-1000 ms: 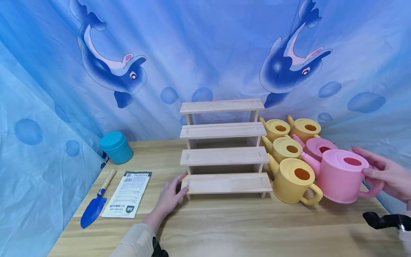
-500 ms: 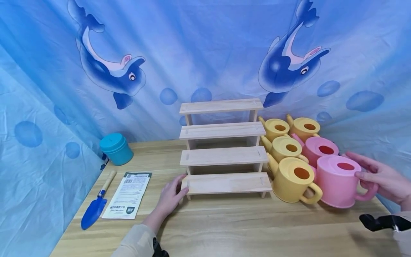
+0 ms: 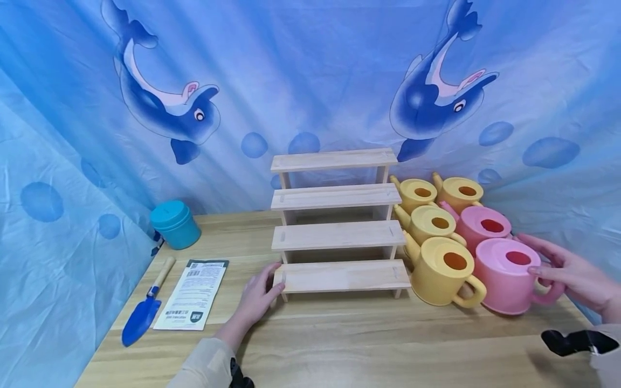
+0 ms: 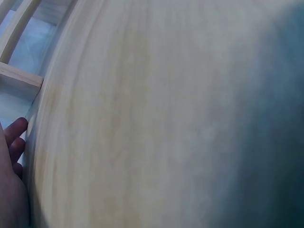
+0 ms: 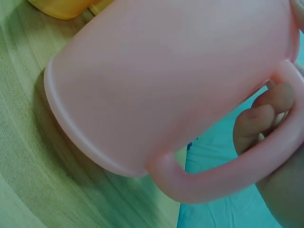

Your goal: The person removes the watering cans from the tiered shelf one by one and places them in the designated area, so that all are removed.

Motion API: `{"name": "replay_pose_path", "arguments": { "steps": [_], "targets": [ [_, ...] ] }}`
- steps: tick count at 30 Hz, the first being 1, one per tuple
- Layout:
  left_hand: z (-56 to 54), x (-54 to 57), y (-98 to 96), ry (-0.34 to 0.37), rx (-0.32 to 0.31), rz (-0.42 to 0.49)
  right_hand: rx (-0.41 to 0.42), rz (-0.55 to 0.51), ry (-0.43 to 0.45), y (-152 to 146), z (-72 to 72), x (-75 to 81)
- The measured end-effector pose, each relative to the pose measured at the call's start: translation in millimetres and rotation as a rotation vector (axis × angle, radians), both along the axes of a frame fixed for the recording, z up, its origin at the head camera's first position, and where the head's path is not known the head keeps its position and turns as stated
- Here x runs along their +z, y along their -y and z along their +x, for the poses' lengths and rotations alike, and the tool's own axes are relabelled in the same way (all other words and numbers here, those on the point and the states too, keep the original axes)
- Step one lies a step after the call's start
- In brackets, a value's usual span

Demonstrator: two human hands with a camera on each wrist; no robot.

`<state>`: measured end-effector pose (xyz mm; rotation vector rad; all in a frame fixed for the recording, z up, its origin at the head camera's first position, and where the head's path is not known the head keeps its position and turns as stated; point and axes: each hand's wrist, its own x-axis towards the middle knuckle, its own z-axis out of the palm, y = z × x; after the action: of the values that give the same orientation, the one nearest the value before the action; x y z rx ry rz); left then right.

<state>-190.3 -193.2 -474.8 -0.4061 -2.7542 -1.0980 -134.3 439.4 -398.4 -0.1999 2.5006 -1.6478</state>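
In the head view my right hand [image 3: 574, 275] holds a pink watering can [image 3: 503, 283] by its handle, at the front right of the group. The right wrist view shows fingers [image 5: 259, 121] curled inside the handle loop, with the can's base close over the tabletop. A four-step wooden display stand [image 3: 339, 276] stands in the middle. My left hand [image 3: 257, 296] grips the left end of its lowest step, thumb along the front edge. Beside the held can stands a yellow watering can [image 3: 436, 275]; another pink watering can [image 3: 477, 218] is behind it.
Several more yellow watering cans [image 3: 429, 221] stand right of the stand. At the left are a teal lidded tub [image 3: 176, 226], a seed packet [image 3: 191, 296] and a blue trowel [image 3: 140, 321]. A blue dolphin-print curtain [image 3: 310, 81] hangs behind the wooden table [image 3: 339, 345].
My right hand has moved the front pink watering can left and down, bringing it close beside the front yellow one. The left hand has stayed at the stand.
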Motion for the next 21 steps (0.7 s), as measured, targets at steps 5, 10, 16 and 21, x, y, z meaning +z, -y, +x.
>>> {"name": "replay_pose_path", "arguments": {
  "steps": [5,10,16,21],
  "targets": [
    [-0.9,0.5,0.8,0.0,-0.001,-0.007,-0.002,0.021,-0.01,-0.4,-2.0,-1.9],
    [-1.4,1.7,0.6,0.011,0.001,-0.009,-0.016,0.161,-0.021,-1.9,-4.5,-6.3],
    [-2.2,2.2,0.0,0.021,-0.006,-0.01,-0.034,0.209,-0.019,-2.8,-4.5,-10.7],
    [-0.3,3.3,0.2,0.031,0.002,0.004,-0.039,0.223,-0.01,-2.1,-5.8,-8.7]
  ]
}}
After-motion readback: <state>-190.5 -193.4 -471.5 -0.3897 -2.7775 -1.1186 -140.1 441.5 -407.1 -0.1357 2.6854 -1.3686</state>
